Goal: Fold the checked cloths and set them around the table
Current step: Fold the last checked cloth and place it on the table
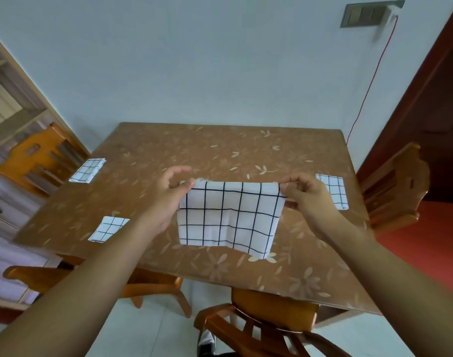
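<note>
far-left cloth (87,170): folded, at the table's (220,145) left edge — seemingly one seat's setting.
near-left cloth (108,228): folded, same edge, nearer.
left hand (166,202): thumb and forefinger pinch the held cloth's (228,217) top left corner.
held cloth: centre, hanging doubled over the table — stretched so its edges line up for another fold, I judge.
right hand (310,202): pinches the top right corner, fingers curled.
right cloth (332,190): folded, at the right edge.

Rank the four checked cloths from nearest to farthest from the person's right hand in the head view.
1. Held cloth, pinched by the right hand.
2. Right folded cloth, at the right edge of the table.
3. Near-left folded cloth and far-left folded cloth: too close to call.
</note>
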{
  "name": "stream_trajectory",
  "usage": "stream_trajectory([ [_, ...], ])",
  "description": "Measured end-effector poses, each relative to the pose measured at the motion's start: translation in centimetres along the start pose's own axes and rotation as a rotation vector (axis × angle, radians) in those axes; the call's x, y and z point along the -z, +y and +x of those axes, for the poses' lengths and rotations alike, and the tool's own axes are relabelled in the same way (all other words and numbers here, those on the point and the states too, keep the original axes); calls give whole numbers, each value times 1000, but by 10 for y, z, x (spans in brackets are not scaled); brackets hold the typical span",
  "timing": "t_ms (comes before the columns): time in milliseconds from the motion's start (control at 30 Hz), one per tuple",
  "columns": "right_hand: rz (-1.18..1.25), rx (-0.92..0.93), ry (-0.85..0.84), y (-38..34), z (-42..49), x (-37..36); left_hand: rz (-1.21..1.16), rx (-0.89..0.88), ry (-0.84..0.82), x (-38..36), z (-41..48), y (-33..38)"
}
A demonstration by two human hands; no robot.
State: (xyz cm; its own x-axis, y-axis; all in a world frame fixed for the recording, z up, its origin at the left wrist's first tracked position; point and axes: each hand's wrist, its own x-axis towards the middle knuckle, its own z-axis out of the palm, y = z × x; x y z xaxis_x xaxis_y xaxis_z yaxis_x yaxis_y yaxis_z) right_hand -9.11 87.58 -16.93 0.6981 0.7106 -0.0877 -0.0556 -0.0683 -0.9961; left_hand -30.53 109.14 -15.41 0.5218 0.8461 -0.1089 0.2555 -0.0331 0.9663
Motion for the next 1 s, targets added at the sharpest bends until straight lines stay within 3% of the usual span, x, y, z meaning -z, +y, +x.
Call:
stream_trajectory([
  [100,-191,51,8,1,4,-16,36,-41,-25,8,15,-1],
  [267,-473,108,186,2,16,-40,146,-65,-132,24,41,0],
  [500,-386,58,215,-3,31,-67,247,-155,-197,56,85,-7],
  [633,-448,58,226,-9,33,-88,367,-233,-193,69,108,-12],
  [833,-626,113,289,-8,40,-116,305,-323,-196,80,129,-12],
  [1000,-592,99,337,-8,44,-131,412,-433,-200,97,150,-16],
])
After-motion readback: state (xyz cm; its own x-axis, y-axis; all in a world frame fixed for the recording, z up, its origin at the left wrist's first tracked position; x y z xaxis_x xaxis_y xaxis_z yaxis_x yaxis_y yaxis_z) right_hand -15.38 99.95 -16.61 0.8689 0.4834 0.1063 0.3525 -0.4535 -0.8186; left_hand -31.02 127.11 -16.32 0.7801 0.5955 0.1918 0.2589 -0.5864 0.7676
